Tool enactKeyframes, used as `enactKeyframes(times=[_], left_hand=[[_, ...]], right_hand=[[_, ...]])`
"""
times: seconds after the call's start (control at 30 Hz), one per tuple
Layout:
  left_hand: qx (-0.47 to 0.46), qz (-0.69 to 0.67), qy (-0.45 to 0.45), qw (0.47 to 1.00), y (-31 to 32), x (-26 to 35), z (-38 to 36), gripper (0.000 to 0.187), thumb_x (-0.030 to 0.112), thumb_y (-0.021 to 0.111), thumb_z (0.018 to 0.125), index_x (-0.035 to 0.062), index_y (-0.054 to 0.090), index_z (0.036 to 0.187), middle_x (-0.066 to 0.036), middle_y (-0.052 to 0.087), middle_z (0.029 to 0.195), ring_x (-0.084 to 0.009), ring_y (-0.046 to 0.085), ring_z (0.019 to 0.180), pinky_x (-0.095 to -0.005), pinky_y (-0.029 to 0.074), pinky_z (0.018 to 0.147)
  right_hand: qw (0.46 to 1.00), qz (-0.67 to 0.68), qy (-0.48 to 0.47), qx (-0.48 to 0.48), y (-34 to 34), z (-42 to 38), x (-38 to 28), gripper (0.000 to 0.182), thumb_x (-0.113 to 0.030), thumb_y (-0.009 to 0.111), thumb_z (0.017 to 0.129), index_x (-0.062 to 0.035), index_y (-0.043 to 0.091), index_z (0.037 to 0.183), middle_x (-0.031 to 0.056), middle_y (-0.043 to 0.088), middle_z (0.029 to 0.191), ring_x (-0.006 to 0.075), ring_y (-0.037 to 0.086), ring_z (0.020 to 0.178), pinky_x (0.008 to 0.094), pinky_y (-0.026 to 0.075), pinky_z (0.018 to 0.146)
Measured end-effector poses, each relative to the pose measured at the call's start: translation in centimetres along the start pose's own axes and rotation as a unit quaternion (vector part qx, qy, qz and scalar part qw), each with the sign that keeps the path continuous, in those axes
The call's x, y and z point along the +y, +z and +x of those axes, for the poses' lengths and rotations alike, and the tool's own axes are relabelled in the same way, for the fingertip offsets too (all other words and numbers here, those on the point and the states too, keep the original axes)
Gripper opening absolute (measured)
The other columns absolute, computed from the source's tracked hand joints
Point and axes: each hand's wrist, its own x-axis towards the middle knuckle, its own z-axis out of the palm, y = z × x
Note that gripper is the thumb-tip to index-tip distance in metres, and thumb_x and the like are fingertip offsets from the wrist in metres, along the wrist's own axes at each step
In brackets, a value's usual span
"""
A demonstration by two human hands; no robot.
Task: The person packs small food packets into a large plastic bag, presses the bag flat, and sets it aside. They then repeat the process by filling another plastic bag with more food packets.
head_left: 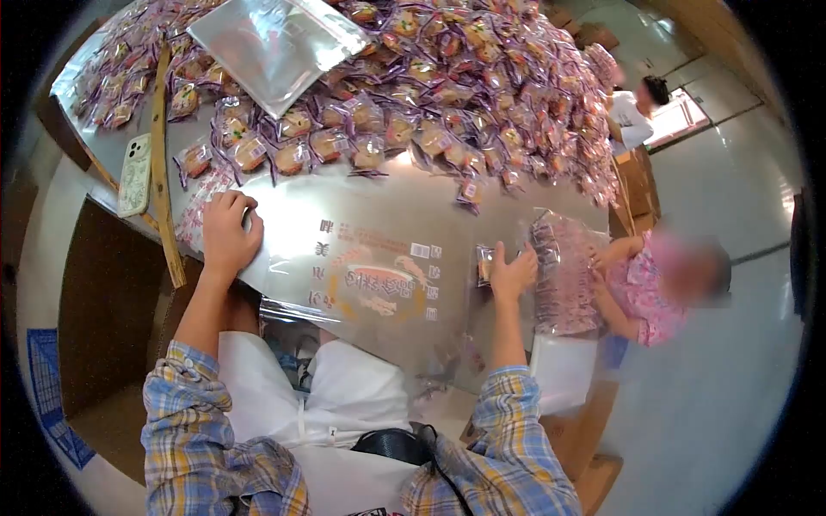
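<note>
A large clear printed bag (pixel 379 275) is laid flat on the counter (pixel 284 202), its near edge hanging over the front rim toward the person. The left hand (pixel 228 232) is pressed palm-down on the bag's left corner, fingers spread flat, nothing gripped. The right hand (pixel 514 271) is placed at the bag's right side, fingers closed on a small wrapped snack (pixel 484 262) held at the bag's edge. Just right of that hand a filled bag of snacks (pixel 564 271) is seen, touched from the other side by a second person's hands (pixel 602 258); that person is seated low at the counter's right end in a pink top. Behind the printed bag a big heap of wrapped snacks (pixel 447 95) is spread across the counter. An empty clear bag (pixel 275 47) is lying on top of the heap at the far left. A phone (pixel 135 175) and a wooden stick (pixel 162 163) are lying along the counter's left edge. A third person (pixel 632 112) is seen far off beyond the heap.
</note>
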Motion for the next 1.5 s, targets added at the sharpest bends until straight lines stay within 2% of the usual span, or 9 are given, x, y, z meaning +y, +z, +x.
enactKeyframes(times=[0.23,0.37,0.57,0.73,0.87,1.0,1.23,1.37,1.5], left_hand=[[-0.013,0.013,-0.005,1.000,-0.1,0.0,0.3,0.013,0.009,0.069,0.080,0.0066,0.067,0.093,-0.010,0.064,0.102,-0.0311,0.059,0.102,-0.0430,0.043,0.087],[-0.021,0.022,-0.011,0.999,-0.2,0.3,0.4,0.013,0.010,0.068,0.079,0.0071,0.066,0.091,-0.009,0.062,0.101,-0.0301,0.058,0.100,-0.0428,0.042,0.088],[-0.020,0.019,-0.021,0.999,-0.3,0.3,0.5,0.014,0.010,0.068,0.079,0.0065,0.066,0.092,-0.010,0.062,0.102,-0.0310,0.058,0.101,-0.0430,0.043,0.088],[-0.032,0.016,-0.024,0.999,-0.3,0.1,0.5,0.014,0.010,0.068,0.080,0.0060,0.066,0.094,-0.011,0.062,0.103,-0.0317,0.057,0.101,-0.0433,0.043,0.088],[-0.030,0.014,-0.031,0.999,-0.1,-0.1,0.4,0.014,0.012,0.070,0.079,0.0081,0.065,0.092,-0.008,0.061,0.100,-0.0290,0.057,0.102,-0.0428,0.042,0.090],[-0.034,0.011,-0.034,0.999,-0.3,0.0,0.6,0.014,0.011,0.069,0.079,0.0072,0.065,0.093,-0.008,0.061,0.101,-0.0294,0.056,0.100,-0.0428,0.043,0.090],[-0.035,0.016,-0.033,0.999,-0.1,-0.1,0.5,0.014,0.012,0.068,0.080,0.0073,0.065,0.093,-0.009,0.060,0.101,-0.0295,0.055,0.099,-0.0429,0.042,0.088],[-0.030,0.021,-0.029,0.999,-0.1,-0.1,0.6,0.015,0.012,0.068,0.079,0.0079,0.064,0.093,-0.008,0.061,0.099,-0.0280,0.057,0.099,-0.0427,0.044,0.087],[-0.027,0.020,-0.032,0.999,0.0,0.0,0.3,0.015,0.012,0.069,0.079,0.0081,0.064,0.092,-0.007,0.061,0.099,-0.0278,0.057,0.098,-0.0424,0.043,0.088]], right_hand=[[0.973,0.203,0.032,0.107,5.7,3.5,-0.6,0.051,-0.034,0.074,0.094,-0.0026,0.059,0.132,0.0125,0.067,0.120,0.0274,0.063,0.110,0.0465,0.047,0.096],[0.838,0.529,0.133,-0.022,5.3,9.3,-3.4,0.042,-0.027,0.080,0.093,0.0028,0.067,0.120,0.0064,0.070,0.098,0.0156,0.061,0.082,0.0327,0.051,0.076],[0.955,0.284,0.040,-0.076,3.1,12.8,-13.7,0.046,-0.034,0.079,0.093,0.0015,0.069,0.120,0.0044,0.066,0.096,0.0132,0.056,0.078,0.0323,0.050,0.073],[0.931,0.273,-0.149,-0.192,7.2,12.4,-22.4,0.113,-0.077,0.077,0.072,-0.0100,0.044,0.156,0.0316,0.029,0.161,0.0492,0.026,0.149,0.0583,0.028,0.120],[0.927,0.139,-0.198,-0.287,7.6,10.0,-28.2,0.127,-0.088,0.078,0.057,-0.0228,0.042,0.160,0.0291,0.012,0.170,0.0543,0.010,0.154,0.0658,0.019,0.122],[0.934,0.097,-0.160,-0.305,8.1,9.2,-30.2,0.125,-0.085,0.080,0.056,-0.0238,0.043,0.159,0.0243,0.015,0.171,0.0533,0.010,0.155,0.0798,0.018,0.113],[0.940,-0.005,-0.131,-0.316,9.8,10.5,-32.2,0.110,-0.070,0.078,0.072,-0.0222,0.037,0.162,0.0261,0.022,0.168,0.0540,0.022,0.151,0.0723,0.028,0.115],[0.939,-0.081,-0.112,-0.316,8.3,9.9,-34.0,0.095,-0.062,0.074,0.081,-0.0279,0.036,0.161,0.0206,0.024,0.168,0.0516,0.027,0.149,0.0899,0.027,0.098],[0.937,-0.125,-0.128,-0.300,8.7,9.7,-33.9,0.090,-0.055,0.074,0.084,-0.0312,0.035,0.161,0.0194,0.030,0.163,0.0475,0.030,0.146,0.0889,0.030,0.097]])
